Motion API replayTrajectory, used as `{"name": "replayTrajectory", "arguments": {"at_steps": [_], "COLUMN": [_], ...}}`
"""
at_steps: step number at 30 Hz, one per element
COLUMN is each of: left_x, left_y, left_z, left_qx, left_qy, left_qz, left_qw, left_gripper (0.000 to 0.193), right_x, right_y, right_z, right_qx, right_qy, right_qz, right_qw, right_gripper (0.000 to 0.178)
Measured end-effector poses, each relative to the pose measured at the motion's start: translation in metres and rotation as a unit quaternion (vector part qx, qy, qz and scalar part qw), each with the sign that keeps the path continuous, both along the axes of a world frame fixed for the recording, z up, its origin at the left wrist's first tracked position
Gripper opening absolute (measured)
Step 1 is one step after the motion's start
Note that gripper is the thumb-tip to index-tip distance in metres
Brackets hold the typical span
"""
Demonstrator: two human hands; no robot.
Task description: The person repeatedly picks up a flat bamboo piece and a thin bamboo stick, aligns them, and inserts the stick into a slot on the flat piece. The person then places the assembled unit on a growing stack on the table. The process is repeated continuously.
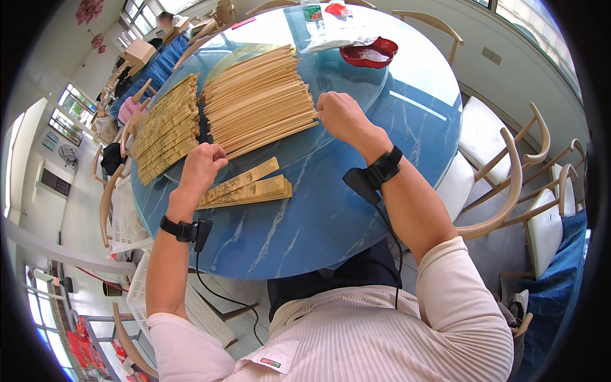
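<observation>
A broad pile of pale wooden chopsticks point(261, 95) lies side by side on the glass turntable, a little left of the middle. At the left end of its nearest sticks, my left hand point(202, 167) is closed, thumb and fingers pinched together. My right hand point(345, 116) is closed at the right ends of the same near sticks, its fingertips partly hidden. Beside the pile on the left are rows of printed yellowish paper sleeves point(167, 127). A small fanned stack of similar sleeves point(254, 188) rests just in front of my left hand.
The round blue marbled table point(331, 216) carries a glass turntable point(356, 95). Toward the back stand a red scalloped dish point(388, 47) and a clear plastic bottle point(313, 19). Wooden chairs point(503, 184) surround the table. A person point(167, 20) is far off at the upper left.
</observation>
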State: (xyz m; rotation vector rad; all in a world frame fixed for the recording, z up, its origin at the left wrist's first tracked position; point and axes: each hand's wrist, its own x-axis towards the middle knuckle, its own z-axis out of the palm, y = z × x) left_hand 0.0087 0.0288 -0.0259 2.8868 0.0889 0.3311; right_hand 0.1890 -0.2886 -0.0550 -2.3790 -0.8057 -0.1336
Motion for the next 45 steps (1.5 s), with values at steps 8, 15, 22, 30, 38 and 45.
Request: {"name": "replayTrajectory", "arguments": {"at_steps": [8, 15, 22, 30, 38, 45], "left_x": [-0.010, -0.016, -0.028, -0.034, -0.030, -0.039], "left_y": [0.004, -0.006, -0.004, -0.030, -0.051, -0.061], "left_z": [0.003, 0.007, 0.004, 0.036, 0.058, 0.070], "left_qx": [-0.019, -0.076, 0.053, -0.039, -0.143, -0.411], "left_qy": [0.032, 0.042, -0.023, -0.031, -0.137, -0.279], "left_qz": [-0.010, -0.020, -0.076, -0.063, -0.048, -0.036], "left_qw": [0.999, 0.996, 0.995, 0.997, 0.979, 0.867], "left_gripper": [0.016, 0.017, 0.015, 0.011, 0.009, 0.018], "right_x": [-0.004, -0.004, -0.014, -0.021, -0.047, -0.055], "right_y": [0.004, 0.002, 0.001, 0.008, 0.016, 0.016], "right_z": [-0.001, 0.002, 0.019, 0.015, 0.020, 0.030], "right_qx": [-0.016, -0.004, 0.046, 0.217, 0.135, 0.210], "right_qy": [0.011, 0.003, -0.033, -0.305, -0.204, -0.034], "right_qz": [-0.007, -0.020, -0.062, -0.002, 0.198, 0.251], "right_qw": [1.000, 1.000, 0.996, 0.927, 0.949, 0.945], "right_gripper": [0.014, 0.014, 0.016, 0.023, 0.021, 0.019]}}
